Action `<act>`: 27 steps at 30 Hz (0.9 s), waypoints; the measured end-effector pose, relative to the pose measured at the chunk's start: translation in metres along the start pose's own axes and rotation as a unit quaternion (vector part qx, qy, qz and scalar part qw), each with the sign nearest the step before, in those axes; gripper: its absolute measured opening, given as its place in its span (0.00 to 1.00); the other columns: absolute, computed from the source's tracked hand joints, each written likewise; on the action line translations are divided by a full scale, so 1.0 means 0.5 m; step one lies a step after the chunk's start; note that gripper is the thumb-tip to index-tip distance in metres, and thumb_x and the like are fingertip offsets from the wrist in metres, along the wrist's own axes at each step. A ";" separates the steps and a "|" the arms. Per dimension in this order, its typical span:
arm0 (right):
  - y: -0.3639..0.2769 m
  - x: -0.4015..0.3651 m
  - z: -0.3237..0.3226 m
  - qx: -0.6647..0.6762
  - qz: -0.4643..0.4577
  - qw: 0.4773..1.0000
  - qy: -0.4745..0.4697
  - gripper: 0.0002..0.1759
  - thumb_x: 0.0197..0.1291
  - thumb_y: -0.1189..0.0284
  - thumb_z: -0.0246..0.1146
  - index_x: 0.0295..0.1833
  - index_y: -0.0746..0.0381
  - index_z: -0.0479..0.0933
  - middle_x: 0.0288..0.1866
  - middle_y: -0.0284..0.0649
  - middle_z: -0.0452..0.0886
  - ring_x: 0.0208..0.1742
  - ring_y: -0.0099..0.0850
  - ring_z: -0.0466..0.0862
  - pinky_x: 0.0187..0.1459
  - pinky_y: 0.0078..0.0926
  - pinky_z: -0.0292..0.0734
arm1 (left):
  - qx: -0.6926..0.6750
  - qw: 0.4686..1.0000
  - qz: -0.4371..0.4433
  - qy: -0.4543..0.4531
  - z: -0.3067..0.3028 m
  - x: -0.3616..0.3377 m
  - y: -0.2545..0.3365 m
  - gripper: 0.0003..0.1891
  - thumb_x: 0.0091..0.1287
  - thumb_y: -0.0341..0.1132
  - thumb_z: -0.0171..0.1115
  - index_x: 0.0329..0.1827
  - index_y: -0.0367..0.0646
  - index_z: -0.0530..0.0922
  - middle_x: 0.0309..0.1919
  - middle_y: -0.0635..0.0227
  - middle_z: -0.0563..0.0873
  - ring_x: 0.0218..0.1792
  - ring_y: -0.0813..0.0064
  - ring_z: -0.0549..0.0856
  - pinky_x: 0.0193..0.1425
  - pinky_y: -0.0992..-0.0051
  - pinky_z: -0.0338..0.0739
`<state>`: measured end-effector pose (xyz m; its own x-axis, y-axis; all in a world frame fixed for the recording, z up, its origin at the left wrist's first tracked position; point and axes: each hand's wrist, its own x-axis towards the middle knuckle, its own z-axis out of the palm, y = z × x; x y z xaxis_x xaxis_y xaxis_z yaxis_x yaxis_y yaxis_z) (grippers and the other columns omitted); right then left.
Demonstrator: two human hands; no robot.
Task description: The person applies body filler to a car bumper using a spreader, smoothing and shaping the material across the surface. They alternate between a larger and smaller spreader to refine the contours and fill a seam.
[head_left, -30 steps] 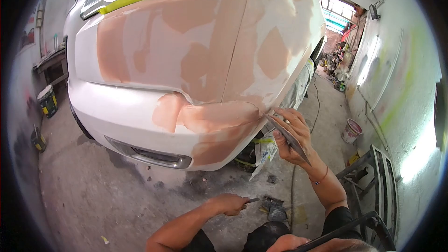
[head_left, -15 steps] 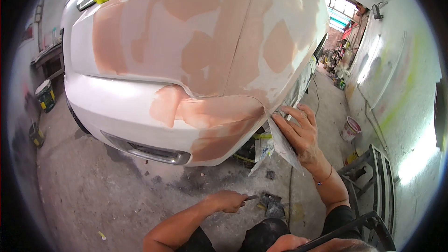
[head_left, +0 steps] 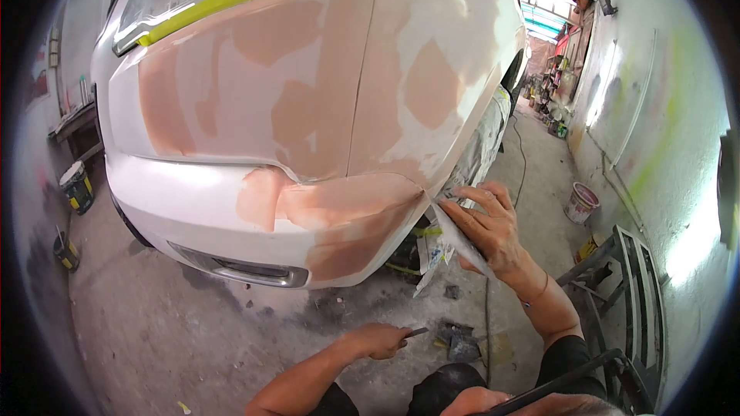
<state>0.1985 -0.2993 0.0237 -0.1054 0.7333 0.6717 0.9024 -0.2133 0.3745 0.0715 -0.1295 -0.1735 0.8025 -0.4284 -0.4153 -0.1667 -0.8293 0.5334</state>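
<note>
- At the corner of the bumper (head_left: 177, 200), my right hand (head_left: 493, 235) grasps a flat spreader (head_left: 455, 245). The fingers are splayed along its back and its edge touches the pink filler (head_left: 347, 204).
- I judge the spreader light, thin and springy, best held flat across the back, clear of the working edge.
- Its long axis runs diagonally, with the upper end at the bumper and the lower end toward my wrist.
- Lower down, my left hand (head_left: 378, 339) is clenched round a small knife (head_left: 417, 332), its tip pointing right.

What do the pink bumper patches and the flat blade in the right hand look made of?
Pink patches: likely body filler, matte, spread in flat strokes over glossy white paint. Blade: thin flat sheet, grey, smeared; metal or plastic, cannot tell.
</note>
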 end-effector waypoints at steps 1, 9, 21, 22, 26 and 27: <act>0.002 0.004 -0.004 0.036 0.006 0.999 0.014 0.23 0.61 0.66 0.64 0.60 0.63 0.81 0.49 0.39 0.87 0.63 0.39 0.79 0.63 0.47 0.66 | -0.003 1.000 -0.002 -0.002 -0.002 0.000 0.002 0.24 0.77 0.45 0.49 0.73 0.48 0.69 0.58 0.50 0.83 0.59 0.46 0.81 0.62 0.51 0.75; 0.031 0.052 -0.002 0.304 0.116 0.945 0.043 0.14 0.62 0.77 0.67 0.53 0.67 0.82 0.58 0.53 0.83 0.58 0.51 0.83 0.62 0.44 0.76 | 0.005 1.000 -0.009 -0.003 0.010 0.013 -0.007 0.24 0.78 0.45 0.48 0.73 0.49 0.68 0.62 0.51 0.81 0.62 0.46 0.79 0.64 0.52 0.74; 0.052 0.046 0.002 0.245 0.080 0.966 0.015 0.15 0.63 0.75 0.67 0.56 0.63 0.84 0.61 0.51 0.82 0.63 0.49 0.81 0.70 0.47 0.68 | 0.005 1.000 -0.010 -0.016 0.001 0.008 -0.003 0.25 0.78 0.45 0.47 0.75 0.49 0.66 0.65 0.51 0.79 0.65 0.47 0.78 0.67 0.53 0.72; 0.052 0.047 0.002 0.245 0.080 0.966 0.015 0.15 0.63 0.75 0.67 0.56 0.63 0.84 0.61 0.51 0.82 0.63 0.49 0.81 0.70 0.47 0.68 | 0.003 1.000 -0.008 -0.015 0.002 0.009 -0.005 0.25 0.78 0.45 0.47 0.76 0.48 0.66 0.65 0.51 0.79 0.65 0.47 0.78 0.67 0.53 0.72; 0.050 0.050 0.000 0.236 0.071 0.969 0.019 0.16 0.61 0.75 0.68 0.55 0.63 0.84 0.61 0.51 0.82 0.62 0.50 0.81 0.69 0.47 0.69 | 0.010 1.000 -0.010 -0.014 0.007 0.012 -0.008 0.26 0.78 0.46 0.47 0.76 0.49 0.65 0.65 0.51 0.79 0.65 0.47 0.78 0.67 0.52 0.73; 0.050 0.050 -0.001 0.232 0.068 0.970 0.020 0.16 0.61 0.75 0.69 0.55 0.63 0.84 0.61 0.51 0.82 0.62 0.50 0.81 0.68 0.47 0.69 | 0.006 1.000 -0.008 -0.012 0.009 0.013 -0.009 0.26 0.78 0.46 0.47 0.76 0.49 0.65 0.64 0.50 0.80 0.64 0.47 0.78 0.66 0.52 0.73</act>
<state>0.2184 -0.2864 0.0500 0.0209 0.6912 0.7223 0.9991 0.0127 -0.0411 0.0750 -0.1303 -0.1818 0.7906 -0.4238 -0.4419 -0.1614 -0.8405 0.5173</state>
